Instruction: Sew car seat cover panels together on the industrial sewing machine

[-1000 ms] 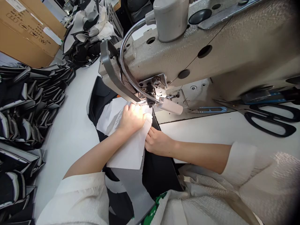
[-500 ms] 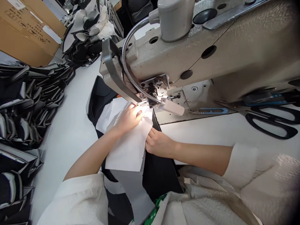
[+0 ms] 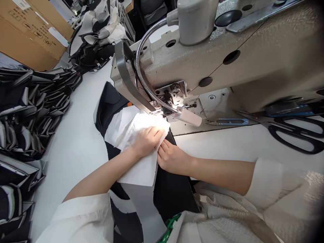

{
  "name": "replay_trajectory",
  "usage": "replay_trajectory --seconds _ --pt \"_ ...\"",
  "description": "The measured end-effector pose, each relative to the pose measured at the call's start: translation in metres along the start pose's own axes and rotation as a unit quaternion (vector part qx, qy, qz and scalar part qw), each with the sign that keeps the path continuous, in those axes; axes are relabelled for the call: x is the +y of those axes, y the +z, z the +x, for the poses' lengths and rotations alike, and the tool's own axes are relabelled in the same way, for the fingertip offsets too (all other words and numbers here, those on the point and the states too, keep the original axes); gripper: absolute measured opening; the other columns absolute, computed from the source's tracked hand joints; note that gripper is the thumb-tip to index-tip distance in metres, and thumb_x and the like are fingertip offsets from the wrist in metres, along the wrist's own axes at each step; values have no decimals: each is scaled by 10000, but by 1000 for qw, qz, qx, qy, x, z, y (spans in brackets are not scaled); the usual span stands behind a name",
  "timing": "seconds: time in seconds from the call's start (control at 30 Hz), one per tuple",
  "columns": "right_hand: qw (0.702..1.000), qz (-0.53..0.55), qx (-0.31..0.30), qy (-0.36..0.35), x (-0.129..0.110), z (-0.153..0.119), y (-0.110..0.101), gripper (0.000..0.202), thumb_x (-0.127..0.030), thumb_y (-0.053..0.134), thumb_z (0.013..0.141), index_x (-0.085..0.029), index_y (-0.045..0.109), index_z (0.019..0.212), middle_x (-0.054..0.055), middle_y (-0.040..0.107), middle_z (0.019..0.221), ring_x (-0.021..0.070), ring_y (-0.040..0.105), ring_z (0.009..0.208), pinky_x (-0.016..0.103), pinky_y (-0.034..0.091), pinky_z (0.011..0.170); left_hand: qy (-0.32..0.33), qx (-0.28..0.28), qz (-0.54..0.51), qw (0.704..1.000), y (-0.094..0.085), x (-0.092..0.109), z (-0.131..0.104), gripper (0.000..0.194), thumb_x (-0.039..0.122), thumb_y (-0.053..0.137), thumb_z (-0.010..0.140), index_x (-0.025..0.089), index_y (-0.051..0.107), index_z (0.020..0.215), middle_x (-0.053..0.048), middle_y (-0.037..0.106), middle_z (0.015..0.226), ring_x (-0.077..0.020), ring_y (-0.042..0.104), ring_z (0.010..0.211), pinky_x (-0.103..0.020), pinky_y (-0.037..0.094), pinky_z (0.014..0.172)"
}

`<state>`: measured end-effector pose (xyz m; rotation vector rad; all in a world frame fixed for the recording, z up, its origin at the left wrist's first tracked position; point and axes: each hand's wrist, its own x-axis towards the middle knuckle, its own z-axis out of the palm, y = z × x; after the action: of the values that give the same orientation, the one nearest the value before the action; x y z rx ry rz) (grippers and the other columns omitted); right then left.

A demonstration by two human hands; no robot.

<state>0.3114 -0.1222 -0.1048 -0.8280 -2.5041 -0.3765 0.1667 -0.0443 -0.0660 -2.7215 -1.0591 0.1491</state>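
Note:
A sheet of white fabric (image 3: 139, 170) lies over grey fabric (image 3: 148, 206) and black material (image 3: 174, 189), its far end lit beneath the sewing machine's needle area (image 3: 165, 108). My left hand (image 3: 148, 141) rests on top of the white fabric, its fingers bent together and closed on it near the right edge. Just beside it, my right hand (image 3: 172, 157) pinches that same edge from the right, with fingertips partly hidden by the cloth. Both hands sit a short way in front of the presser foot, which the lamp and hose partly cover.
Blue thread snips (image 3: 231, 122) and black-handled scissors (image 3: 296, 133) lie right of the needle. A lamp (image 3: 188, 117) hangs low on a metal hose. Stacked black and grey pieces (image 3: 32, 111) line the left table edge. A cardboard box (image 3: 32, 33) stands behind.
My left hand has drawn back from the needle toward my right hand, its fingers now nearer the fabric's right edge. My right hand keeps its pinch. The view has shifted slightly.

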Motion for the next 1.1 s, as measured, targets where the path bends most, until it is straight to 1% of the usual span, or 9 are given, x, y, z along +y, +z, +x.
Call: replay_trajectory --seconds 0.07,0.17,0.3,0.43,0.53,0.63,0.83,1.0,1.1 --pt "1000 -1 -10 0 -1 -1 1 250 -7 427 800 -9 662 883 227 668 859 269 640 790 511 498 798 20 -1 -2 1000 -3 2 -5 338 194 362 922 191 600 1161 -92 648 1116 -232 587 1016 -343 446 827" --pt "1000 -22 -1 -3 -3 -1 2 253 2 446 778 30 656 916 277 654 919 290 640 843 522 492 824 19 -4 6 1000 -7 4 -4 407 253 392 913 149 524 1284 -98 525 1339 -287 402 1285 -435 338 1034" --pt "999 -34 22 1 -3 0 2 219 -13 449 760 -24 667 776 262 668 898 292 654 834 486 508 807 -46 -26 25 998 -12 9 3 455 306 370 932 120 470 1335 -151 478 1374 -309 349 1324 -579 172 1103" --pt "999 -36 39 3 -3 0 2 211 -10 458 749 -40 666 737 245 678 879 288 661 822 456 524 781 -91 -41 19 995 -14 14 9 442 331 365 944 211 440 1362 -166 477 1368 -318 364 1311 -676 160 1045" --pt "999 -31 29 -9 -3 -1 2 225 -13 460 769 -3 677 830 261 670 916 291 657 846 469 520 794 -113 -23 31 993 -12 15 11 425 349 389 934 239 470 1336 -145 479 1370 -320 397 1275 -660 189 1042" --pt "999 -33 18 -12 -4 -2 2 240 -21 453 790 15 677 870 274 663 938 297 653 865 475 513 798 -107 5 33 994 -8 14 12 436 348 436 910 175 509 1304 -158 485 1359 -334 414 1248 -593 243 1051" --pt "998 -49 23 -15 -4 -3 2 247 -39 450 792 -9 683 870 244 674 939 303 655 872 471 501 802 -36 -18 21 999 -2 12 13 405 143 323 915 139 544 1254 -102 589 1251 -262 518 1132 -393 422 902" --pt "999 -43 20 -17 -3 -2 3 239 -39 450 786 -15 675 862 245 672 925 305 654 855 472 489 792 -44 4 2 999 -2 9 9 425 278 337 940 163 494 1319 -76 495 1373 -277 416 1260 -410 356 988" --pt "999 -47 10 -17 -3 -2 1 248 -35 438 793 -13 671 874 242 671 911 294 651 842 465 483 790 -61 6 -3 998 -2 10 8 458 344 350 936 153 478 1333 -92 465 1397 -288 393 1278 -439 354 965"
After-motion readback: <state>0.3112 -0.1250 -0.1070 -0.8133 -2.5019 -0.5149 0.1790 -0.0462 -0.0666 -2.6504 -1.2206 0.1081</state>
